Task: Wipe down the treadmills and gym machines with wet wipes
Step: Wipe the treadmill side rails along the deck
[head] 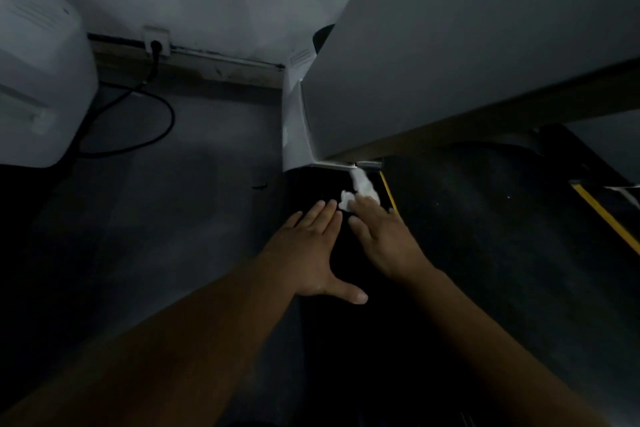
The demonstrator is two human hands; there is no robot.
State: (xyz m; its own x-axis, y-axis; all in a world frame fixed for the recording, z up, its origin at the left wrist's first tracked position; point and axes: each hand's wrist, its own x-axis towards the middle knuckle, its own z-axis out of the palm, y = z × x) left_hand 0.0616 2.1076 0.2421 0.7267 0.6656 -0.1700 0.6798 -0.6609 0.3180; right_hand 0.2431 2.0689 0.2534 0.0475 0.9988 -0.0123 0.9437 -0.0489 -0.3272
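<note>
Wall socket with plug; black cable looped on grey floor; small dark scrap, perhaps debris.

No text, label, brand or number can be read anywhere in this dim view

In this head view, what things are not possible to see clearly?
All in the head view:
1. Whether the right hand pinches or only presses the wipe: it is dim and blurred there.
2. The black surface under the left hand: its details are lost in darkness.
3. The white machine at left: cut off by the picture's edge.
</note>
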